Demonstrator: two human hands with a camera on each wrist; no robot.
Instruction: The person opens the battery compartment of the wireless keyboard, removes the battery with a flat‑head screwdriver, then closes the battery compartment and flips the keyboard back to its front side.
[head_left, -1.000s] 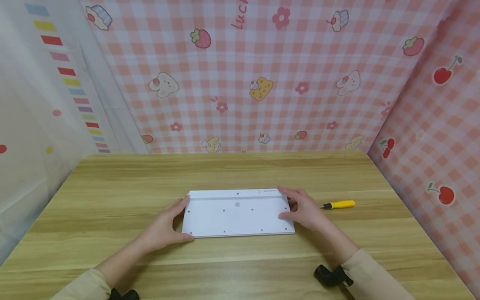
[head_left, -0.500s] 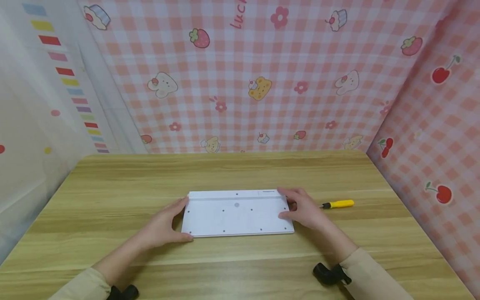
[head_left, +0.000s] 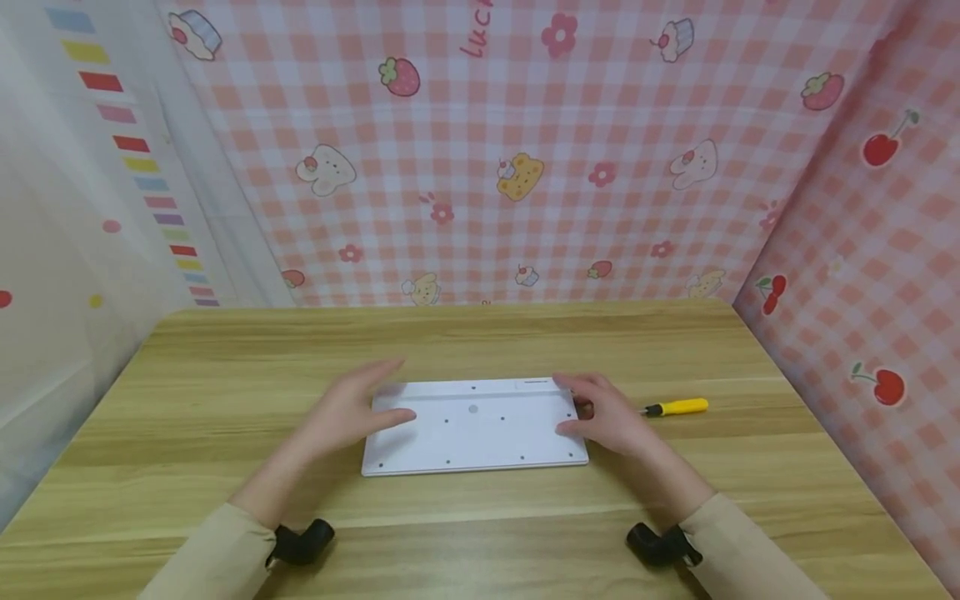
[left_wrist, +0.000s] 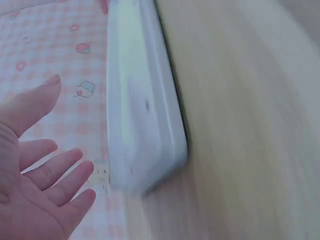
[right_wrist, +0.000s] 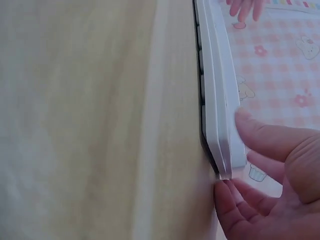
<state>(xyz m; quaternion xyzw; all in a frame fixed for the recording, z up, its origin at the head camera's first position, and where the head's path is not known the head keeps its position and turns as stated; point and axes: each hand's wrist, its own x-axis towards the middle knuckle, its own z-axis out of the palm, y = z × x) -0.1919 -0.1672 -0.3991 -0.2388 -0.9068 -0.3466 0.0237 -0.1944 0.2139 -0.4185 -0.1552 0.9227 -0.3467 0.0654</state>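
A white keyboard [head_left: 480,437] lies face down on the table, with several small screw holes across its back. Dark-edged keys show along its underside in the right wrist view, where my right hand [right_wrist: 275,185] grips the right end, thumb on the back and fingertips at the end edge. My left hand [head_left: 341,417] hovers at the left end, thumb and fingers spread apart. In the left wrist view this hand [left_wrist: 42,175] holds nothing, and a gap separates it from the keyboard [left_wrist: 137,105].
A screwdriver with a yellow handle [head_left: 682,407] lies just right of my right hand, its tip partly hidden behind that hand. Black wrist-worn devices [head_left: 303,542] sit at both cuffs. Checked pink cloth [head_left: 480,167] hangs behind the wooden table [head_left: 480,533].
My left hand has let go of the keyboard's left end and moved up and slightly right over its corner. My right hand keeps its hold; the keyboard stays in place.
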